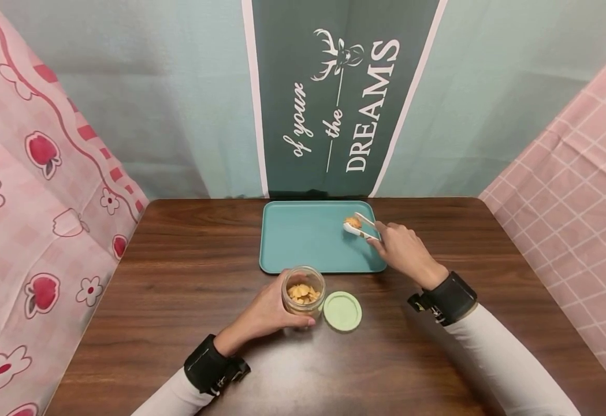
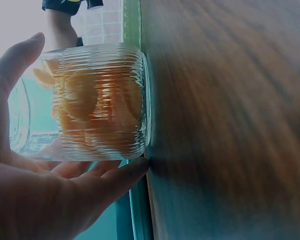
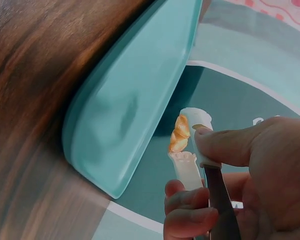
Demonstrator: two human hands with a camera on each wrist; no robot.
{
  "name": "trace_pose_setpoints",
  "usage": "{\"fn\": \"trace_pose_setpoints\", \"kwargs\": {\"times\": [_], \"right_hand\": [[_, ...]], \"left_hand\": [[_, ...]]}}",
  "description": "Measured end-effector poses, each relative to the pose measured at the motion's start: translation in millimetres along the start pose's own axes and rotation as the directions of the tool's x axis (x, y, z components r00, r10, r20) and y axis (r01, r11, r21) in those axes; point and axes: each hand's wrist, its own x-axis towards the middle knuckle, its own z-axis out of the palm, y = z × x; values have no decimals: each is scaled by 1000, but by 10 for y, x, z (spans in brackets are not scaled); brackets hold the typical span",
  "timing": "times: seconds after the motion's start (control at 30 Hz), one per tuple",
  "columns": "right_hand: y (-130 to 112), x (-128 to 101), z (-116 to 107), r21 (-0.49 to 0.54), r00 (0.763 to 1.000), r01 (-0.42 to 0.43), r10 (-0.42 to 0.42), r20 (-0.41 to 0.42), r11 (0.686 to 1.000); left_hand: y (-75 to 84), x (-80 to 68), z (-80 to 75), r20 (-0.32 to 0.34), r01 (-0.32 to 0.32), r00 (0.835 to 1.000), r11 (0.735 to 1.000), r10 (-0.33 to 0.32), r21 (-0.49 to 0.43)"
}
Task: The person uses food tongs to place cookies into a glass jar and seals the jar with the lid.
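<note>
My left hand (image 1: 266, 315) curls round a ribbed glass jar (image 1: 303, 290) of orange-yellow snack pieces that stands open on the wooden table; in the left wrist view the jar (image 2: 97, 102) sits between thumb and fingers (image 2: 110, 182). My right hand (image 1: 404, 249) grips white tongs (image 1: 361, 226), which pinch one snack piece (image 1: 353, 222) over the right part of the teal tray (image 1: 303, 242). In the right wrist view the snack piece (image 3: 179, 134) is clamped between the tong tips (image 3: 190, 145) just above the tray (image 3: 130, 100).
A light green lid (image 1: 342, 311) lies flat on the table just right of the jar. The brown wooden table (image 1: 178, 277) is edged by pink patterned cloths left and right and a teal backdrop with a dark banner (image 1: 334, 92) behind.
</note>
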Motion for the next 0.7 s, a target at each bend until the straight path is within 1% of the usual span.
{"fn": "trace_pose_setpoints", "kwargs": {"times": [0.3, 0.7], "right_hand": [[-33, -30, -24, -22, 1000, 3, -4, -8, 1000], [-86, -100, -39, -30, 1000, 18, -19, -13, 999]], "left_hand": [[2, -3, 2, 0, -11, 1000, 1000, 11, -1], [-8, -7, 21, -3, 0, 1000, 1000, 0, 5]]}}
